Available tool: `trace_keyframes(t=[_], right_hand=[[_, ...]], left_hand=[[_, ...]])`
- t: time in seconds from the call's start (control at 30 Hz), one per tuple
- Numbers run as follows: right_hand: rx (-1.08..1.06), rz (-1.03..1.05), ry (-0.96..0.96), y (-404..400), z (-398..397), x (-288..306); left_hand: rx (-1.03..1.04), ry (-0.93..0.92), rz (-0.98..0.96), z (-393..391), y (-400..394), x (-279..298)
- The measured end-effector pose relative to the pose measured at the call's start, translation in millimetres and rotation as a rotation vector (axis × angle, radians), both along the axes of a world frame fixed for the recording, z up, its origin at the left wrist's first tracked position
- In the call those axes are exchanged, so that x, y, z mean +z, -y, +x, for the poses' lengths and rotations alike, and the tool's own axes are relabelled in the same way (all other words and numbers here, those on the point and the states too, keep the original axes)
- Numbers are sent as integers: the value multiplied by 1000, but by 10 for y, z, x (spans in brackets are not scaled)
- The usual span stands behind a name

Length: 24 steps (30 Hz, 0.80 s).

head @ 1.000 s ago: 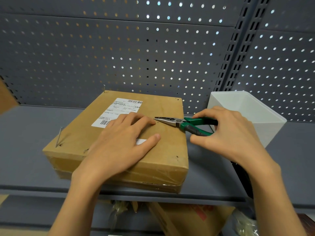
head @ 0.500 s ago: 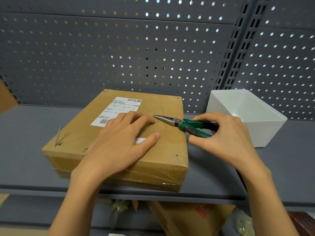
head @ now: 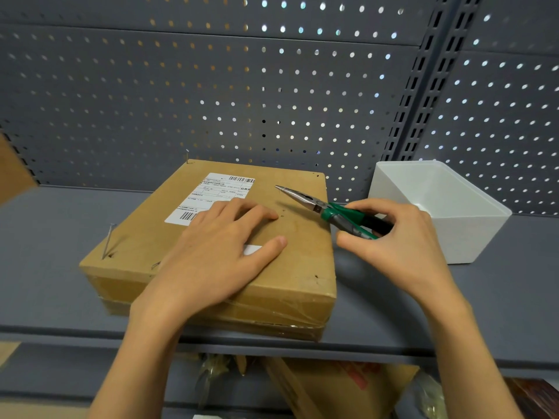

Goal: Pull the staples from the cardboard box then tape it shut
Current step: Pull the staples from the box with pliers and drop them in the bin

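I see the cardboard box (head: 290, 267) lying flat on a grey metal shelf (head: 60, 267), set at a slight angle, with its near edge close to the shelf's front lip. Behind it rises a grey perforated back panel (head: 151, 101), with light showing through many of its holes, and a slotted upright (head: 423, 86) to the right. My left hand (head: 211, 261) lies flat on the box top, fingers spread and straight, partly covering the white shipping label (head: 211, 195). My right hand (head: 402, 237) has its grip curled round the green handles of the pliers (head: 329, 211), their pressed-together tips pointing at the lid near the label. A staple (head: 108, 241) stands half raised at the box's left corner. A white plastic bin (head: 453, 237) sits just right of the box. Below the shelf I see more cardboard (head: 332, 385).
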State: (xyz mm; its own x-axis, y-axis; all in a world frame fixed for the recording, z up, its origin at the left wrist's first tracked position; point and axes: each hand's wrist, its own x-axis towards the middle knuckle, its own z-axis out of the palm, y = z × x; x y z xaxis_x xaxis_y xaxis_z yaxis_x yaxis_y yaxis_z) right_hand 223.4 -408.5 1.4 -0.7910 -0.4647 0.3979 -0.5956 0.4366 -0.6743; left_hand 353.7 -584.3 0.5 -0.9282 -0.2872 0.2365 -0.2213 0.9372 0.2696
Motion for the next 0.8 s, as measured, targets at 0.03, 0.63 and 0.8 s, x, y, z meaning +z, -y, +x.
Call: trace_keyframes(t=[0.03,0.63,0.8], right_hand=[[-6,-11,2,-5,1,3],[-160,-141,-28,-206,5,84],[-273,-155,-41,-373,-20,121]], left_hand=[[0,-2,2,0,2,-3],[3,35,-11,10,30,-15],[3,56,-8,6,23,4]])
